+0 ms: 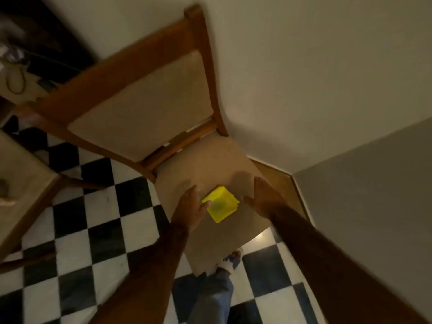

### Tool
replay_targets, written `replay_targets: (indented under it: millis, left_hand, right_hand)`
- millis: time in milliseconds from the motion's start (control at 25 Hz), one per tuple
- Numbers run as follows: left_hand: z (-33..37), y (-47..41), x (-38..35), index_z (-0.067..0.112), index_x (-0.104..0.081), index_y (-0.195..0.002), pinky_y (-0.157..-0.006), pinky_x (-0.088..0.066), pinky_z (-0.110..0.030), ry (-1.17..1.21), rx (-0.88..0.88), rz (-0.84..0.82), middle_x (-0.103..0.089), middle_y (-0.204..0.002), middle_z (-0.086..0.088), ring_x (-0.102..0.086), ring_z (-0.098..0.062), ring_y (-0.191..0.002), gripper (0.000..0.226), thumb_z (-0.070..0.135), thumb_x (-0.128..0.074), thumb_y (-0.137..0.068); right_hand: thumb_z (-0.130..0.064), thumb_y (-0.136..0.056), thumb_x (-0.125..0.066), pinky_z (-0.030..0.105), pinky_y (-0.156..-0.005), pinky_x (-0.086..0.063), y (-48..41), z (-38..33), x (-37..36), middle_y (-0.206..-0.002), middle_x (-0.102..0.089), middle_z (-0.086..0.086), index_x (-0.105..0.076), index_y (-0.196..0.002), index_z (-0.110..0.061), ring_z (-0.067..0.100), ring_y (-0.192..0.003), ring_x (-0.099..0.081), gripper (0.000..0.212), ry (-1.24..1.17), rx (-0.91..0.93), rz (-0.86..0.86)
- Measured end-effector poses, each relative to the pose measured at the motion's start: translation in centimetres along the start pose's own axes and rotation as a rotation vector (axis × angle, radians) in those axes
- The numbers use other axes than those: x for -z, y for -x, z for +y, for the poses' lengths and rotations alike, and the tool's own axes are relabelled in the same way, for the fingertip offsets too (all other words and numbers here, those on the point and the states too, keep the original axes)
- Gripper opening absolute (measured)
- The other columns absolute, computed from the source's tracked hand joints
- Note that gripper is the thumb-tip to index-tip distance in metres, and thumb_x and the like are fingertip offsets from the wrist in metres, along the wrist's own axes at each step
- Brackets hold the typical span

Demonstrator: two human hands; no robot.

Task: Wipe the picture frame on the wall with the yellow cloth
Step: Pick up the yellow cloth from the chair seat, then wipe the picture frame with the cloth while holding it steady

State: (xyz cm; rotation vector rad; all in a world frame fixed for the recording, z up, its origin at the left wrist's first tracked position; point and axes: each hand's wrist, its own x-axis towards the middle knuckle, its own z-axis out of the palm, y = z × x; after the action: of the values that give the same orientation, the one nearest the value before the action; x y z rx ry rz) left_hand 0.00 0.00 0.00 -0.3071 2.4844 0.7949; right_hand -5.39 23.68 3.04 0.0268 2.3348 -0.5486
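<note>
A folded yellow cloth [221, 204] lies flat on the beige seat of a wooden chair [203, 164]. My left hand [190, 208] hovers just left of the cloth, fingers spread, its thumb at the cloth's left edge. My right hand [263, 196] is stretched out just right of the cloth, fingers apart, holding nothing. The two hands flank the cloth. No picture frame is in view. The frame is blurred by motion.
The chair's padded back [145, 104] leans toward a pale wall [315, 66]. A corner with a wooden skirting [280, 176] is on the right. The floor is black-and-white checkered tile [93, 230]. A table edge [21, 183] stands at left. My leg and foot [219, 284] are below the seat.
</note>
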Motion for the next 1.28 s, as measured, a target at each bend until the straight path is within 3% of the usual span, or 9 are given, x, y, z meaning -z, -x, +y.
replay_targets:
  millis: [160,280,440,520,600,680,800,1000,1280]
  left_hand:
    - [-2.5,-3.6,-5.4,0.005,-0.036,-0.152,-0.115,-0.033,-0.035,0.080,0.144,0.011,-0.045,-0.154,-0.017,-0.041,-0.029,-0.144,0.066,0.037,-0.057,-0.099]
    - [-3.2,-5.7,-7.7,0.001,-0.060,-0.128,-0.094,-0.041,-0.030,0.067,0.181,0.113,-0.062,-0.127,-0.021,-0.056,-0.032,-0.123,0.046,0.034,-0.064,-0.095]
    - [-4.2,-7.4,-8.6,0.003,-0.071,-0.109,-0.080,-0.035,-0.021,0.089,0.202,0.127,-0.068,-0.108,-0.017,-0.062,-0.028,-0.103,0.031,0.027,-0.072,-0.089]
    - [-4.2,-7.6,-7.9,0.004,-0.073,-0.109,-0.078,-0.037,-0.020,0.125,0.189,0.100,-0.070,-0.107,-0.016,-0.063,-0.025,-0.095,0.030,0.024,-0.075,-0.086]
    - [-3.6,-7.3,-6.6,0.008,-0.074,-0.107,-0.074,-0.044,-0.021,0.194,0.149,0.090,-0.071,-0.106,-0.012,-0.064,-0.019,-0.090,0.027,0.021,-0.077,-0.084]
    - [-2.4,-6.4,-5.1,0.014,-0.074,-0.107,-0.071,-0.050,-0.015,0.285,0.101,0.116,-0.071,-0.104,-0.005,-0.066,-0.010,-0.086,0.023,0.020,-0.077,-0.085]
    - [1.7,-4.4,-2.2,0.022,-0.069,-0.101,-0.066,-0.047,-0.008,0.463,0.051,0.176,-0.071,-0.094,0.003,-0.065,0.009,-0.077,0.017,0.016,-0.074,-0.086]
    - [13.7,-1.4,3.8,0.003,-0.067,-0.115,-0.090,-0.057,-0.049,0.887,-0.034,0.257,-0.074,-0.109,-0.024,-0.071,-0.038,-0.101,0.031,0.007,-0.074,-0.085]
    - [30.5,7.0,12.9,0.022,-0.073,-0.091,-0.086,-0.057,-0.053,0.983,-0.389,0.241,-0.077,-0.098,-0.017,-0.071,-0.026,-0.086,0.015,0.022,-0.079,-0.077]
  right_hand:
    - [-0.044,-0.099,-0.054,0.037,-0.122,-0.018,-4.9,1.4,-6.9,-0.169,-0.016,0.013,-0.013,-0.161,-0.007,0.030,-0.156,-0.019,0.082,-0.084,-0.041,-0.204]
    - [-0.040,-0.098,-0.057,0.039,-0.122,-0.018,-7.6,1.1,-10.2,-0.168,-0.018,0.015,-0.021,-0.159,-0.006,0.032,-0.155,-0.019,0.078,-0.115,-0.045,-0.199]
    - [-0.027,-0.094,-0.063,0.039,-0.111,-0.038,-9.5,1.0,-12.5,-0.151,-0.044,0.018,-0.039,-0.148,-0.004,0.033,-0.139,-0.043,0.064,-0.217,-0.060,-0.055]
    - [-0.024,-0.089,-0.070,0.036,-0.094,-0.045,-9.8,1.0,-12.4,-0.139,-0.055,0.018,-0.048,-0.139,-0.003,0.032,-0.127,-0.053,0.058,-0.345,-0.140,-0.064]
    - [-0.027,-0.087,-0.073,0.037,-0.092,-0.045,-9.2,1.0,-11.4,-0.137,-0.058,0.018,-0.053,-0.136,-0.001,0.033,-0.126,-0.056,0.059,-0.411,-0.197,-0.144]
    - [-0.030,-0.085,-0.076,0.036,-0.090,-0.044,-7.9,1.0,-9.6,-0.128,-0.061,0.018,-0.064,-0.126,-0.004,0.034,-0.121,-0.057,0.050,-0.480,-0.203,-0.160]
    - [-0.030,-0.078,-0.081,0.037,-0.076,-0.045,-4.6,0.4,-4.7,-0.094,-0.064,0.012,-0.071,-0.086,-0.010,0.032,-0.096,-0.063,0.024,-0.600,-0.178,-0.004]
    - [-0.019,-0.077,-0.083,0.057,-0.094,-0.054,3.7,-0.9,7.2,-0.095,-0.069,0.015,-0.072,-0.098,-0.004,0.041,-0.103,-0.070,0.028,-0.824,-0.111,0.189]
    - [-0.011,-0.069,-0.090,0.038,-0.072,-0.064,20.2,-0.9,23.4,-0.070,-0.062,0.006,-0.058,-0.070,-0.013,0.027,-0.077,-0.067,0.032,-0.973,0.010,0.445]
